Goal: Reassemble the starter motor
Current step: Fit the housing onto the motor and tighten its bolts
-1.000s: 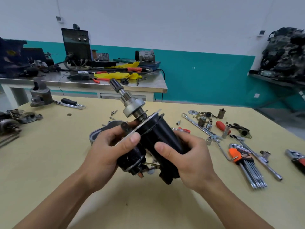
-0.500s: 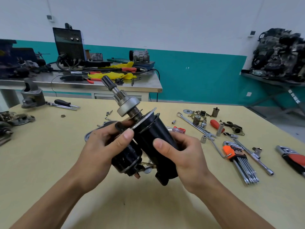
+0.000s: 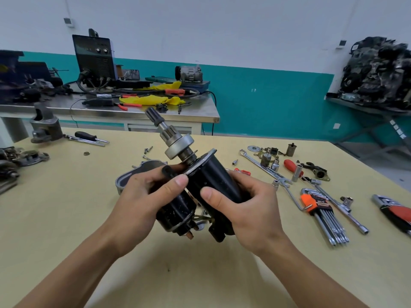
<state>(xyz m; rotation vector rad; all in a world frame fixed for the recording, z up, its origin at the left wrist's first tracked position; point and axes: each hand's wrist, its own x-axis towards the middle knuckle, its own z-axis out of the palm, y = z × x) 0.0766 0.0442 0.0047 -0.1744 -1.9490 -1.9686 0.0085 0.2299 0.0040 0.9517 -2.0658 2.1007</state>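
Two-handed hold above desk (image 3: 66, 210): left hand (image 3: 142, 196) curled round solenoid (image 3: 175, 212), right hand (image 3: 251, 207) round black motor body (image 3: 213, 174), probably steadying starter halves for alignment.

Both bare forearms angle inward. The left hand (image 3: 142, 203) grips the starter motor (image 3: 213, 174) from the left, thumb pressed on its upper end; the right hand (image 3: 251, 210) wraps its right side, thumb lying across the front.

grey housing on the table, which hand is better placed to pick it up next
Left, probably: the grey housing lies just behind the left hand; the right hand, also gripping the starter motor, is farther off.
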